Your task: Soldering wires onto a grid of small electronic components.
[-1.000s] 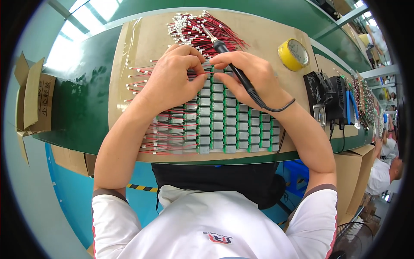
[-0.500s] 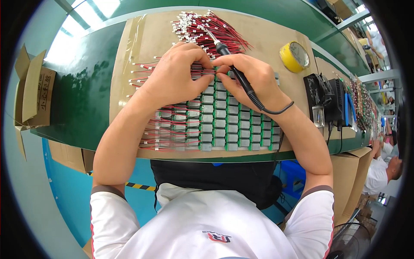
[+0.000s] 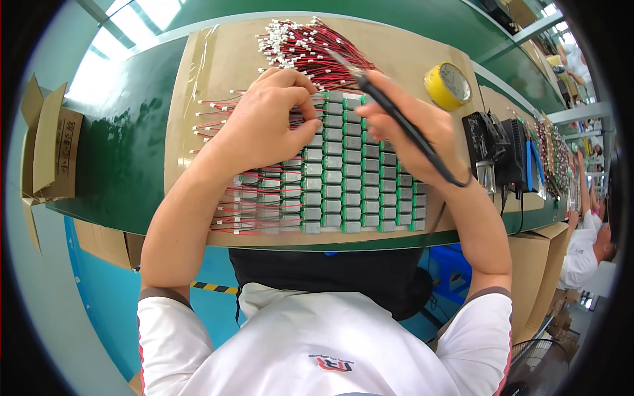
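Observation:
My right hand (image 3: pixel 422 132) is closed around a soldering iron (image 3: pixel 403 129) with a black handle, its metal tip raised toward the upper left. Below it lie several columns of small grey battery cells (image 3: pixel 333 163) with green ends. My left hand (image 3: pixel 267 119) rests over the upper left of these cells, thumb and forefinger curled close together; whatever lies between them is hidden. Thin red and black wires with white connectors (image 3: pixel 254 208) run across the left cells. Beyond both hands is a heap of similar red and black wires (image 3: pixel 314 53).
A yellow tape roll (image 3: pixel 448 86) lies at the right of the brown board (image 3: pixel 396 49). Farther right stands a black soldering station (image 3: pixel 505 148). The iron's cord (image 3: pixel 436 221) hangs off the near edge. An open cardboard box (image 3: pixel 53 145) is far left; another person (image 3: pixel 584 247) sits far right.
My right hand has moved right with the soldering iron, lifting its tip away from my left hand and the cells. My left hand has stayed nearly in place.

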### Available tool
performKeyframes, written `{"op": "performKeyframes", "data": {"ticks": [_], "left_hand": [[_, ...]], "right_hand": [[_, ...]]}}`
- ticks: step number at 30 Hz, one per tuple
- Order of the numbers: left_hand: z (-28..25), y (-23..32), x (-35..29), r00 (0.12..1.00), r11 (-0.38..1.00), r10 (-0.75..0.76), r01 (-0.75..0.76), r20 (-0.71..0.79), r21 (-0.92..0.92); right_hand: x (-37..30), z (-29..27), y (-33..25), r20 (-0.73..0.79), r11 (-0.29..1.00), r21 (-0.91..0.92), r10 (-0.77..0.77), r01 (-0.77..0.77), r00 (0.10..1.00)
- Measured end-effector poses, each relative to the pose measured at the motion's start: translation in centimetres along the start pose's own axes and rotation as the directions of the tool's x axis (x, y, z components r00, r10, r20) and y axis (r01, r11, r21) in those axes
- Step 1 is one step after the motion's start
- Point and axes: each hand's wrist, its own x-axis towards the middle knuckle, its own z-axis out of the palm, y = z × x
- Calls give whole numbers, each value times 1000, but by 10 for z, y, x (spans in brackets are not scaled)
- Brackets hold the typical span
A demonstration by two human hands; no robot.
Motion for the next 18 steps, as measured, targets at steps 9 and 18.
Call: {"op": "performKeyframes", "data": {"ticks": [9, 18], "left_hand": [[4, 4, 0, 1000, 998, 18, -16, -23, 59], [3, 8, 4, 1000, 999, -14, 15, -6, 51]], "right_hand": [[-47, -18, 5, -89, 976, 219, 10, 10, 996], [-45, -22, 6, -20, 977, 205, 63, -58, 998]]}}
